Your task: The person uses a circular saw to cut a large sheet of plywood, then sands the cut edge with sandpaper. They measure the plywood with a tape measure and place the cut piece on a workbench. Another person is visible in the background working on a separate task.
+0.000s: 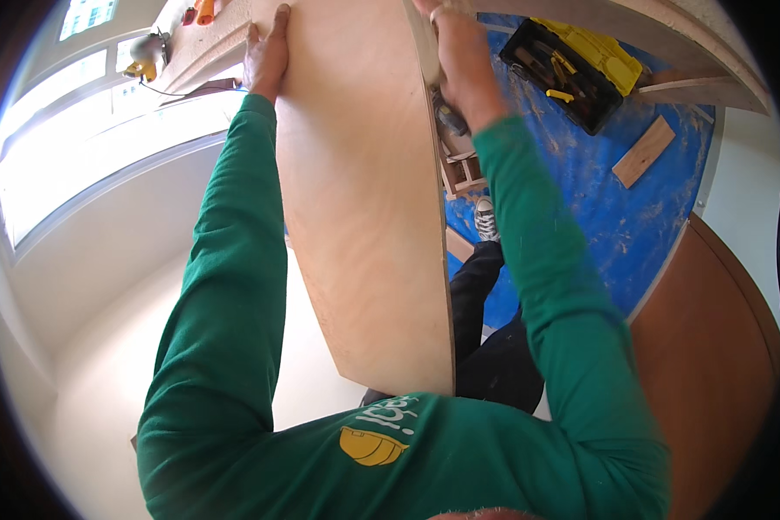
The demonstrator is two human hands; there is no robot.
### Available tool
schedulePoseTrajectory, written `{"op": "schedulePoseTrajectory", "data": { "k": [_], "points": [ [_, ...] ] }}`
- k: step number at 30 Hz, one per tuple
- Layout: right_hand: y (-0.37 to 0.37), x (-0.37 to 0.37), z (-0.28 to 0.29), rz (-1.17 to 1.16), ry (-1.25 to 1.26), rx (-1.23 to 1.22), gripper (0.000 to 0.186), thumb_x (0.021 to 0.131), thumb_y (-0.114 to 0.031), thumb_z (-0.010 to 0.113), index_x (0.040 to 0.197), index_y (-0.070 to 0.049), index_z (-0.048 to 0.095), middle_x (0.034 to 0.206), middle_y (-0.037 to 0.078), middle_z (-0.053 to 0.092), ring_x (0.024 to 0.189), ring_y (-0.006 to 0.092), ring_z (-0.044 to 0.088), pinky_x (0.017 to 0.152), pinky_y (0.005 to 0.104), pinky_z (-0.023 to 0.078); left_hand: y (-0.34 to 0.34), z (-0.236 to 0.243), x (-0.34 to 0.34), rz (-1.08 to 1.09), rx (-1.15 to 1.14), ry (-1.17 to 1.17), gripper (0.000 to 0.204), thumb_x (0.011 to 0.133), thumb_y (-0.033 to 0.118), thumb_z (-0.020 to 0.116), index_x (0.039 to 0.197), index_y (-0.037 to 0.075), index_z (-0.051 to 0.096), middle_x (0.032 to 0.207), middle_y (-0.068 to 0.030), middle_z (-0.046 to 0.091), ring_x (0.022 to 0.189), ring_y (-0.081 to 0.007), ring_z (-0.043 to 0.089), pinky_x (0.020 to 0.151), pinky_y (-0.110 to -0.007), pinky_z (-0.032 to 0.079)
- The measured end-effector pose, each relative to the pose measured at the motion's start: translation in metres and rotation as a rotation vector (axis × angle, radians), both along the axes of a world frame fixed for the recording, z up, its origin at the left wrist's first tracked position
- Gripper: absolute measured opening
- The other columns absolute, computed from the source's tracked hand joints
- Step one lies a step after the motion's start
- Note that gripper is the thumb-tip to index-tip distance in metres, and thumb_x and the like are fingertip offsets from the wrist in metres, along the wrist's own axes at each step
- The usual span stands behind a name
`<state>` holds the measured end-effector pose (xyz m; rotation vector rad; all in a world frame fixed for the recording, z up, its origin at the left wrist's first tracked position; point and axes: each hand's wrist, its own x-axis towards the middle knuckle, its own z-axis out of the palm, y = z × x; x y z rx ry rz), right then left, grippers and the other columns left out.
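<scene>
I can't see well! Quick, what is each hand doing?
Left hand: grip closed on the plywood panel, left edge.
Right hand: grip closed on the panel's right edge.

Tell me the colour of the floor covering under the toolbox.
Blue, dusty and scuffed: the floor sheet under the toolbox, in the head view.

Plywood panel between both hands, toolbox to its right on floor sheet.

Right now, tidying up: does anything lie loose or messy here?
Yes: an open tool case and a loose wood offcut lie on the scuffed, dusty blue floor sheet. The plywood panel looks undamaged.
</scene>
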<state>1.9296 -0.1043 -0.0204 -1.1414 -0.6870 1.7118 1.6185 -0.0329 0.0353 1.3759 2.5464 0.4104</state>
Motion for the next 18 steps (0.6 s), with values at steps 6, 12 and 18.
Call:
{"op": "schedulePoseTrajectory", "data": {
  "k": [6,12,18],
  "points": [
    [-0.108,0.022,0.016,0.009,0.012,-0.049,0.043,0.102,-0.033,0.067,0.121,0.006,0.072,0.111,0.010,0.071,0.101,0.0154,0.065,0.087,0.0319,0.052,0.007,0.002,0.002,0.027,-0.027,0.002,0.131,0.081,0.092,0.055,0.167,-0.002,0.023,0.169,-0.0258,0.034,0.156,-0.0406,0.034,0.127,-0.043,0.025],
    [-0.159,0.027,0.036,-0.079,0.054,-0.028,0.042,0.102,-0.029,0.069,0.126,0.006,0.070,0.115,0.013,0.072,0.107,0.0155,0.067,0.091,0.0340,0.054,0.002,-0.005,0.002,-0.005,0.049,-0.030,0.131,0.080,0.094,0.052,0.167,-0.002,0.026,0.169,-0.0248,0.035,0.155,-0.0406,0.037,0.126,-0.044,0.028],
    [-0.006,-0.012,-0.013,-0.170,0.248,-0.032,0.030,0.097,-0.029,0.074,0.092,0.001,0.077,0.074,0.000,0.061,0.069,0.0122,0.053,0.065,0.0351,0.046,0.004,0.002,0.006,-0.056,-0.004,0.076,0.131,0.082,0.095,0.047,0.166,-0.002,0.025,0.170,-0.0255,0.033,0.156,-0.0418,0.034,0.127,-0.043,0.027]
  ]
}}
